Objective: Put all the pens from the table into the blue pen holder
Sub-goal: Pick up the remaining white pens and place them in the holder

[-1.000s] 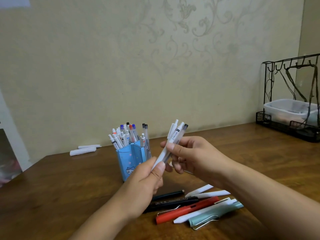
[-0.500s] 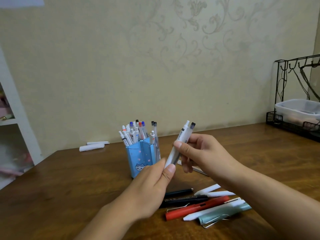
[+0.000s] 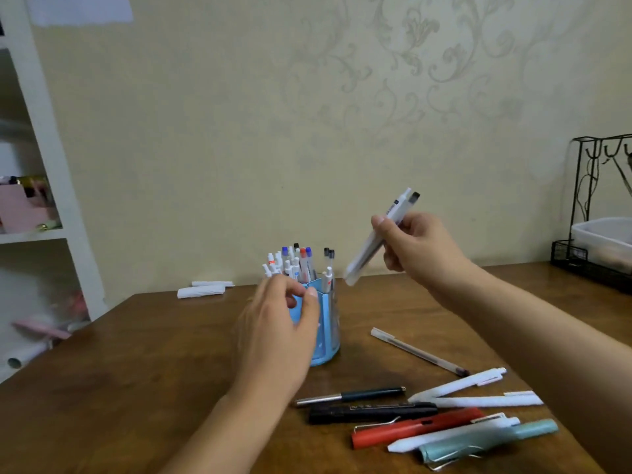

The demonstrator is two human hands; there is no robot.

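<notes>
The blue pen holder (image 3: pixel 328 323) stands mid-table with several pens upright in it. My right hand (image 3: pixel 415 246) holds a small bundle of white pens (image 3: pixel 378 239) tilted in the air, up and to the right of the holder. My left hand (image 3: pixel 280 319) is in front of the holder's left side, fingers loosely curled and holding nothing, partly hiding it. On the table to the right lie a clear pen (image 3: pixel 415 352), two white pens (image 3: pixel 460 386), a dark green pen (image 3: pixel 352 395), a black pen (image 3: pixel 372 412), a red pen (image 3: pixel 419 427) and a teal pen (image 3: pixel 489 441).
Two white rolled pieces (image 3: pixel 203 289) lie at the table's far edge. A black wire rack (image 3: pixel 593 213) with a clear plastic box (image 3: pixel 607 239) stands at the far right. A white shelf unit (image 3: pixel 41 165) is off the table's left.
My left hand let go of the pen bundle and dropped down to the holder. My right hand lifted the bundle up and to the right. The view shifted left.
</notes>
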